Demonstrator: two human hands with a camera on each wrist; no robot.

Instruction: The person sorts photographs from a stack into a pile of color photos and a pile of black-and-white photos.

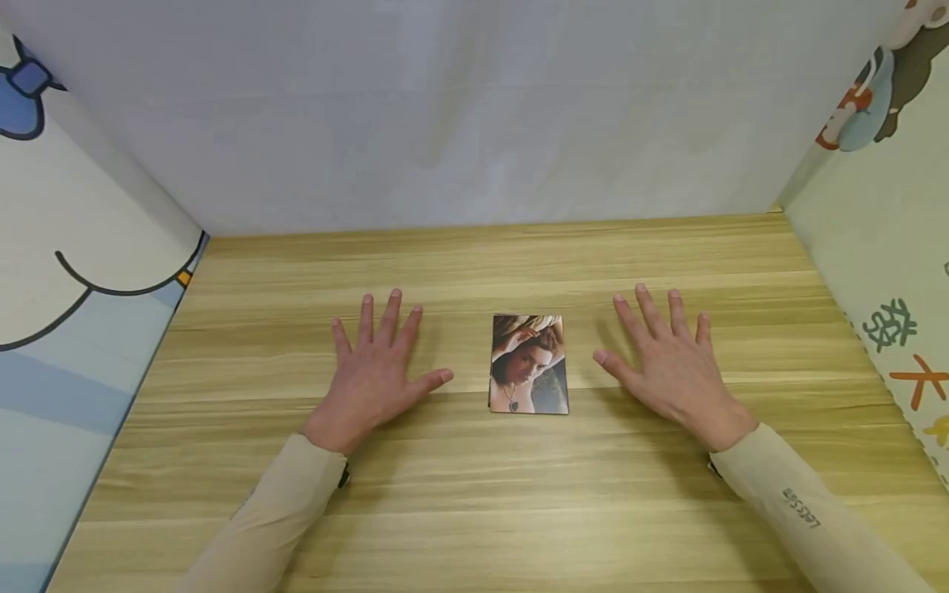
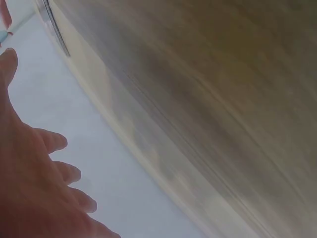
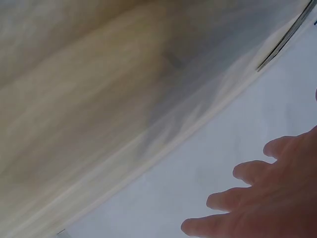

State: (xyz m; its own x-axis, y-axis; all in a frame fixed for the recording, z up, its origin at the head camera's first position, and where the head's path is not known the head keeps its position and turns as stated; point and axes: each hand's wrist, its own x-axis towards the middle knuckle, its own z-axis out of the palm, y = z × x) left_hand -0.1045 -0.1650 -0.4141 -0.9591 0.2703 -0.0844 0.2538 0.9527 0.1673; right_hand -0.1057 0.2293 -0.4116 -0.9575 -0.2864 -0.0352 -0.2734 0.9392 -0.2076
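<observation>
A small stack of photo cards (image 1: 529, 365) lies on the wooden table between both hands. Its top card pictures a person with a raised arm and a dark heart pendant. To the left of the cards, my left hand (image 1: 373, 375) is palm down with its fingers spread and holds nothing. My right hand (image 1: 670, 366) mirrors it on the other side, fingers also spread, thumb pointing toward the cards. From the left wrist view the stack (image 2: 57, 27) appears as a thin dark edge, and the right wrist view shows the same edge of the cards (image 3: 285, 43).
The wood-grain table (image 1: 474, 511) meets a pale grey cloth wall (image 1: 474, 123) at the back. A panel with cartoon drawings (image 1: 89, 231) stands at the left, and another printed panel (image 1: 882, 247) with coloured characters borders the right side.
</observation>
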